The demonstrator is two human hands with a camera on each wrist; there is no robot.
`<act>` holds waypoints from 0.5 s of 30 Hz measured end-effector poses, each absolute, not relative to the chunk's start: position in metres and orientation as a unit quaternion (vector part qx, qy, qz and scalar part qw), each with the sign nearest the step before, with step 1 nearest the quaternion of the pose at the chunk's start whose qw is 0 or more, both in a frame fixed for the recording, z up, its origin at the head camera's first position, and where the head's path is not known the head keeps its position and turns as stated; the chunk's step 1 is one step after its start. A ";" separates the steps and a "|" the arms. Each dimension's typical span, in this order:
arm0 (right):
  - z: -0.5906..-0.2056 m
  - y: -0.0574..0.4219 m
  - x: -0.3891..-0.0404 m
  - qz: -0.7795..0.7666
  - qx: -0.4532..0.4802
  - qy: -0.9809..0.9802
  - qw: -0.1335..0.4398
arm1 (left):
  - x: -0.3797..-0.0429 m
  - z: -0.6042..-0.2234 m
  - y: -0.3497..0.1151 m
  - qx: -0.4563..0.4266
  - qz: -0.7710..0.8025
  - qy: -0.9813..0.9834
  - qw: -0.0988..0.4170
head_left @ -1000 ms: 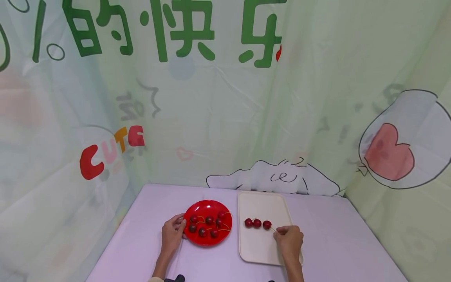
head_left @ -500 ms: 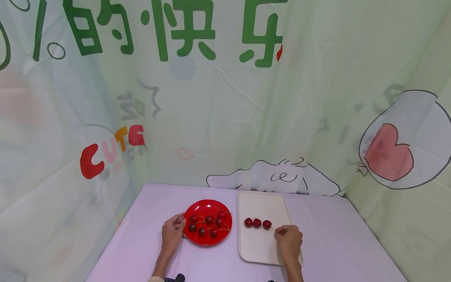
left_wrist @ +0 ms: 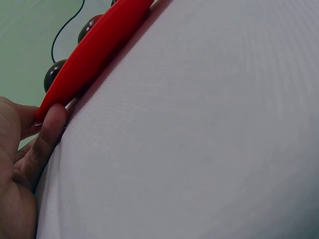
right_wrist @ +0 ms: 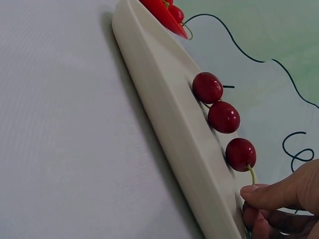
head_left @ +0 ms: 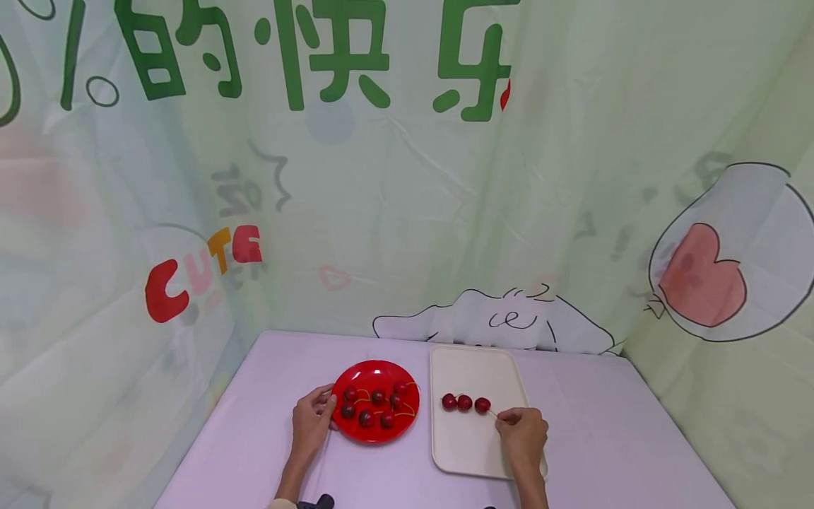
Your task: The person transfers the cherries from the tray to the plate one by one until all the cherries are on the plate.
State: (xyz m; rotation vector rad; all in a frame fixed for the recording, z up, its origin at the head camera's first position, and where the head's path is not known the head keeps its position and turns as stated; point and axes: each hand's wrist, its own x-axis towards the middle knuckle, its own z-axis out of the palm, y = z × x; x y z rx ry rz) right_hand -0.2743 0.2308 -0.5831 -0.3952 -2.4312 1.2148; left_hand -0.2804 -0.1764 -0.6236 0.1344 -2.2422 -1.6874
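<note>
My left hand (head_left: 311,417) grips the left rim of a round red plate (head_left: 356,436); in the left wrist view the thumb and fingers (left_wrist: 50,124) pinch its edge. Several dark red cherries with thin stems lie on the plate. To the right, a cream rectangular tray (head_left: 467,449) bears three cherries in a row. My right hand (head_left: 524,433) reaches over the tray's right side and pinches the stem of the rightmost cherry (right_wrist: 240,154) between thumb and fingertips. The middle cherry (right_wrist: 224,117) and the left cherry (right_wrist: 207,87) sit close together beside it.
A pale lilac cloth covers the table (head_left: 610,431). A printed curtain (head_left: 407,233) stands behind the table and along both sides. A narrow strip of cloth separates plate and tray. A small black object (head_left: 324,502) shows at the front edge of the view.
Almost nothing differs. Both hands keep their hold on the plate's rim and the cherry's stem, and the three cherries on the tray stay in their row.
</note>
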 end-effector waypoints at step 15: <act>-0.582 0.233 -0.274 0.428 -0.143 -0.876 0.170 | -0.280 -0.625 -0.176 0.053 -0.591 -0.789 0.158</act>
